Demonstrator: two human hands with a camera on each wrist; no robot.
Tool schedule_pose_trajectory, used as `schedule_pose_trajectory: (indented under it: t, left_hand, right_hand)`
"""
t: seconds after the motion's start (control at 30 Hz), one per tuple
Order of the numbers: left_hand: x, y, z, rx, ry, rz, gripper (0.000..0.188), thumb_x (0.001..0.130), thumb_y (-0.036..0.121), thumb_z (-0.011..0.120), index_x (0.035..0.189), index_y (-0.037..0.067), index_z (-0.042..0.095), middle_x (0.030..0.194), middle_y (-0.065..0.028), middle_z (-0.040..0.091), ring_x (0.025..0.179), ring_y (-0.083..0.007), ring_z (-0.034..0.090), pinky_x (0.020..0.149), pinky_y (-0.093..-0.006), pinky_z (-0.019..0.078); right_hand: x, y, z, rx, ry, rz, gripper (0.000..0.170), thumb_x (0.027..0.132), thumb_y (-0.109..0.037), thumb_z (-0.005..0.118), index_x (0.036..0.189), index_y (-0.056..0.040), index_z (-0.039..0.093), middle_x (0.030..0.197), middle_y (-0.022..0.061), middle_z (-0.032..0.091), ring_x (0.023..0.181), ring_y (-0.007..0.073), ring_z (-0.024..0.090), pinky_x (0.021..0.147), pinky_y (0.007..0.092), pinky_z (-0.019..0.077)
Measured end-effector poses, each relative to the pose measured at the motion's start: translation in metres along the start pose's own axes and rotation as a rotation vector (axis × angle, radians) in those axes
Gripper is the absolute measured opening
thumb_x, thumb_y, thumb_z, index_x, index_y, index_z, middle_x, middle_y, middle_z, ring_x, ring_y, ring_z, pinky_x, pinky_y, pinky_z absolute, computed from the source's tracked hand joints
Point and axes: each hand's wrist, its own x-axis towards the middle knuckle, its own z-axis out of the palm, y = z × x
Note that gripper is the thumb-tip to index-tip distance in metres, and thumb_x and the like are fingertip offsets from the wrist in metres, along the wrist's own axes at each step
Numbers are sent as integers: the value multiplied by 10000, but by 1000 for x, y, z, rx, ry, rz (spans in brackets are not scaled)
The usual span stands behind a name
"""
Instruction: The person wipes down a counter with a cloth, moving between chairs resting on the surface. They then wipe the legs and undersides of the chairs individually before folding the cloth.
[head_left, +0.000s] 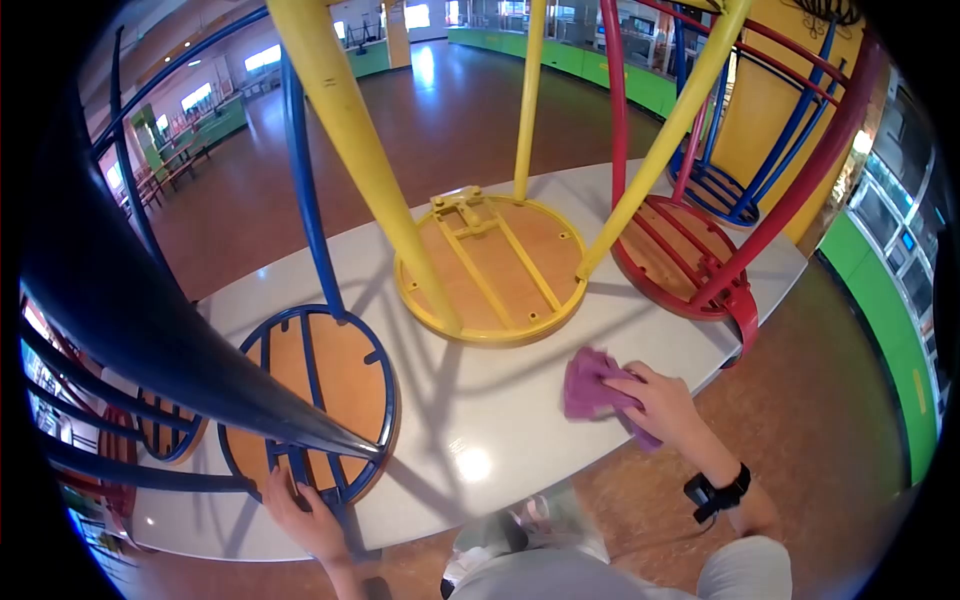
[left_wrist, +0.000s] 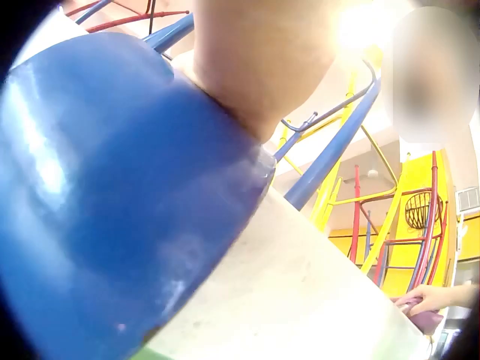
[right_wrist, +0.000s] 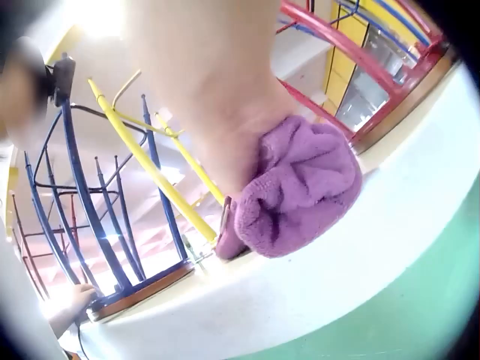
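Observation:
A purple cloth, bunched up, lies under my right hand, which grips it near the white tabletop's front edge. In the right wrist view the cloth shows thick, fuzzy folds. My left hand holds the near side of an upturned blue stool, with finger and thumb about its frame. A smooth blue part of that stool fills much of the left wrist view and hides the fingers there.
An upturned yellow stool stands mid-table and an upturned red stool at the right, legs up. More blue and red stools crowd the left end. A blue leg crosses close before the head camera. Green counters line the room.

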Motion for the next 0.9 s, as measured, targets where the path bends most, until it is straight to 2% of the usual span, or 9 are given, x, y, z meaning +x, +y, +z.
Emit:
schedule_pose_trajectory:
  t: [0.2, 0.27, 0.4, 0.57, 0.67, 0.73, 0.8, 0.87, 0.9]
  left_hand:
    - [-2, -6, 2, -21, 11, 52, 262, 833, 27, 480, 1082, -23, 544, 1105, -178, 554, 1072, -360, 472, 927, -431, 358]
    - [-3, -2, 0, -26, 42, 76, 242, 838, 25, 482, 1065, -16, 553, 1080, -175, 562, 1060, -359, 475, 936, -428, 353]
    - [1, 3, -4, -75, 21, 40, 246, 799, 24, 483, 1031, -32, 544, 1039, -213, 546, 1021, -396, 472, 968, -468, 320]
    - [1, 2, -7, -42, 19, 65, 251, 792, 19, 486, 1031, -24, 547, 1016, -194, 560, 1006, -393, 480, 1001, -487, 291]
    - [1, -4, -7, -38, 9, 128, 248, 787, 21, 492, 1022, -14, 561, 1036, -188, 569, 1045, -390, 484, 1017, -492, 279]
    - [0, -4, -7, -37, 15, 120, 245, 786, 21, 493, 1017, -13, 565, 1040, -189, 571, 1052, -390, 486, 1021, -492, 278]
    - [1, -3, -7, -42, 24, 112, 238, 785, 21, 494, 1007, -16, 571, 1048, -188, 576, 1055, -387, 492, 1024, -493, 282]
    - [1, -1, -5, -29, 46, 98, 234, 785, 20, 494, 1003, -19, 570, 1045, -187, 576, 1047, -384, 497, 1023, -492, 285]
    - [1, -1, -4, -18, 69, 95, 231, 785, 19, 494, 1000, -22, 568, 1042, -186, 576, 1040, -381, 503, 1022, -491, 288]
  right_hand:
    - [-34, 94, 9, -177, 387, 338, 346, 745, -141, 566, 1089, -137, 595, 1094, 102, 550, 806, 306, 605, 676, 407, 495]
    - [-21, 95, 13, -423, 423, 649, 356, 774, -119, 529, 1128, -86, 550, 1057, 152, 551, 787, 329, 610, 671, 419, 497]
    - [16, -17, 41, -415, 129, 423, 285, 817, -75, 451, 1093, -65, 518, 952, 170, 540, 727, 314, 619, 578, 429, 502]
    - [12, -151, 70, 44, 55, -446, 369, 708, -125, 564, 1074, -155, 533, 1068, 95, 542, 666, 278, 567, 541, 386, 487]
    - [13, -162, 61, 78, -2, -506, 352, 694, -135, 585, 1045, -157, 568, 1075, 74, 560, 708, 265, 591, 574, 370, 502]
    - [16, -134, 60, 186, 96, -351, 330, 691, -115, 580, 1018, -137, 615, 1066, 78, 586, 801, 258, 615, 651, 353, 519]
    - [14, -95, 43, 438, 109, -6, 381, 679, -24, 538, 1045, -80, 627, 1039, 118, 615, 903, 297, 605, 789, 317, 490]
    - [10, -38, 27, 417, 164, 279, 380, 704, -31, 533, 1071, -84, 619, 1044, 128, 617, 966, 301, 584, 847, 331, 464]
    - [6, 9, 35, 296, 314, 232, 383, 706, -16, 525, 1077, -58, 609, 1054, 139, 608, 933, 322, 589, 815, 337, 472]
